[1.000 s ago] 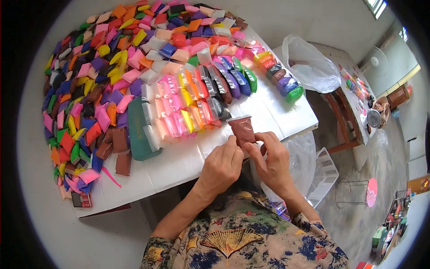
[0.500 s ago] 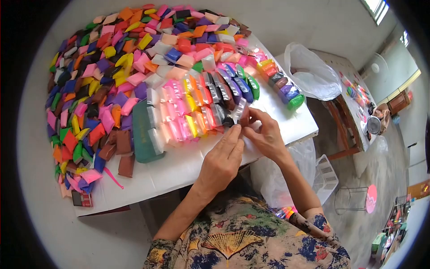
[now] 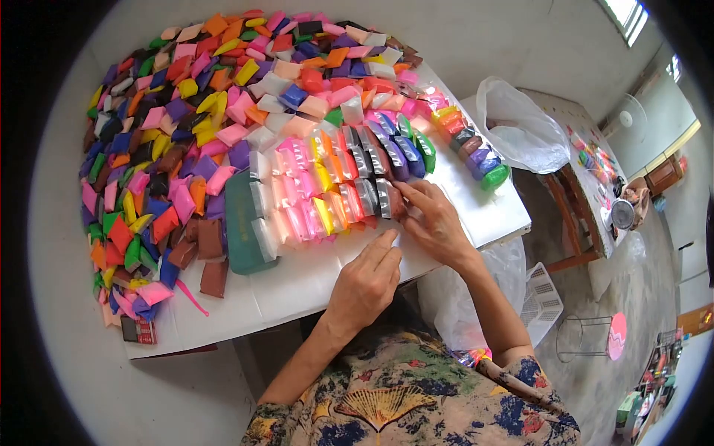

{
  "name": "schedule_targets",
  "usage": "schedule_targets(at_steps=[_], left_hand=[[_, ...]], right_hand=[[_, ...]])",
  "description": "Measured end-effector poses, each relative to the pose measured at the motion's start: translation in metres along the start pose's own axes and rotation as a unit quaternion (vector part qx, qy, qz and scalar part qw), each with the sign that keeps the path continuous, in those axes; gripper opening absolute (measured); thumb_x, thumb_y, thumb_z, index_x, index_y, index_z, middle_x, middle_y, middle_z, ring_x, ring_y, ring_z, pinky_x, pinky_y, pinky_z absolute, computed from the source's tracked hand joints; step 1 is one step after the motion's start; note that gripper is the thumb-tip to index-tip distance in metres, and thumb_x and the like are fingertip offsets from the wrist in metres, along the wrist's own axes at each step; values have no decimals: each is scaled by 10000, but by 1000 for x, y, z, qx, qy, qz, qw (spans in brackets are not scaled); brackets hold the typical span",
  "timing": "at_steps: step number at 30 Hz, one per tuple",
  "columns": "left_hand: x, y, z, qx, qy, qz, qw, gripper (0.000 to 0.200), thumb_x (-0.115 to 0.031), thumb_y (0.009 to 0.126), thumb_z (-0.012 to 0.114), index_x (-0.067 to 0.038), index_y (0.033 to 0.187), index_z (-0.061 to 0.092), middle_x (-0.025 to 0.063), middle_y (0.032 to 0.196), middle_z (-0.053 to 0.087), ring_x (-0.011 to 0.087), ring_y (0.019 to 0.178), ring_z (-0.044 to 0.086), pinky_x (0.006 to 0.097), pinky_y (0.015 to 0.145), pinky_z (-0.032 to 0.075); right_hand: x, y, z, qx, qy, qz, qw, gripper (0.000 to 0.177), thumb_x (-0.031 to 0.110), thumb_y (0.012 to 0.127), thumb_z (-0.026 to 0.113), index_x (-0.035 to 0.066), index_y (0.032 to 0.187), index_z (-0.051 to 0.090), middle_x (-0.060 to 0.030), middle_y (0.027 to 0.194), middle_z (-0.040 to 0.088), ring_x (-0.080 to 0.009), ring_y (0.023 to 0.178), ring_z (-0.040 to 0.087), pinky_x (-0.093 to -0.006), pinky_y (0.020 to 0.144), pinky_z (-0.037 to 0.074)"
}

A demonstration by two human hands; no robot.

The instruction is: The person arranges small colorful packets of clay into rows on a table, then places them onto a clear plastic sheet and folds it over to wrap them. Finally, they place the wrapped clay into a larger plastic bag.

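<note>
Rows of small wrapped packets, running from white and pink through yellow, red and black to green, lie on the white table [image 3: 312, 291]. My right hand [image 3: 433, 227] has its fingers on a brown packet [image 3: 396, 201] at the end of the nearest row. Just below that row is my left hand [image 3: 366, 281], its fingers pinched together near a small pale bit at the fingertips, too small to name. A green case [image 3: 242, 223] lies against the white end of the rows.
A large heap of loose coloured packets [image 3: 178, 141] covers the left and back. Right of the rows lies a bagged colour strip [image 3: 470, 145]. Beyond are a clear plastic bag [image 3: 520, 134], a second table, a white basket [image 3: 541, 297] and a pink-topped stool [image 3: 616, 336].
My left hand has moved down, away from the rows. My right hand has shifted slightly down onto the brown packet, which now lies in line at the row's end.
</note>
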State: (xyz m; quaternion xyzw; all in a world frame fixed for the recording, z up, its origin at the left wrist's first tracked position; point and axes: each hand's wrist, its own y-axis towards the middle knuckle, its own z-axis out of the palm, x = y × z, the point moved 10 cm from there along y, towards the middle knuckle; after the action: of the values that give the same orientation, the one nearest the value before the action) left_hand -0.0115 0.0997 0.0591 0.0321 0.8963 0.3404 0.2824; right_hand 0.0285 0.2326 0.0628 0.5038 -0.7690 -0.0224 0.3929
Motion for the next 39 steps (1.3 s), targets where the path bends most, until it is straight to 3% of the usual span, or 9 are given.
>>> schedule_targets(at_steps=[11,14,24,29,34,39], left_hand=[[1,0,0,4,-17,-5,1000,194,2,831,631,52,1016,595,267,1215,596,389,1073,630,423,899,532],[0,0,-4,12,-11,-15,1000,172,4,834,669,24,999,626,199,1180,633,356,1045,649,404,873,541],[20,-8,-37,7,11,-24,1000,164,-29,839,660,13,992,621,184,1162,621,352,1055,627,420,902,517],[22,-12,-29,17,-23,-15,999,185,-36,832,660,25,1003,627,162,1117,618,344,1074,589,421,941,489],[26,-11,-26,42,-50,-33,997,168,-44,853,648,24,1005,628,154,1133,600,344,1107,546,427,976,454],[36,-14,-26,33,-119,-55,991,138,-64,876,637,34,972,628,166,1129,599,348,1118,542,429,983,447]], right_hand=[[-3,-9,1,-89,-49,31,994,427,75,816,701,23,1233,627,-155,1031,627,-271,870,629,-368,772,510],[-3,-11,2,-97,-49,29,994,433,94,811,701,12,1224,601,-161,1008,607,-329,934,595,-420,802,488],[9,-23,-7,-92,-46,79,992,451,74,835,723,-39,1247,579,-172,1055,612,-270,815,632,-383,741,516],[82,4,-33,-103,-53,-49,992,401,15,835,714,-46,1214,597,-156,1025,628,-223,756,626,-347,676,519],[144,79,-6,13,-60,-194,979,334,70,841,704,17,1161,625,-131,927,643,-284,746,650,-379,650,506],[162,166,70,135,-27,-221,966,215,197,855,637,10,938,702,-188,855,683,-366,783,662,-466,719,501]])
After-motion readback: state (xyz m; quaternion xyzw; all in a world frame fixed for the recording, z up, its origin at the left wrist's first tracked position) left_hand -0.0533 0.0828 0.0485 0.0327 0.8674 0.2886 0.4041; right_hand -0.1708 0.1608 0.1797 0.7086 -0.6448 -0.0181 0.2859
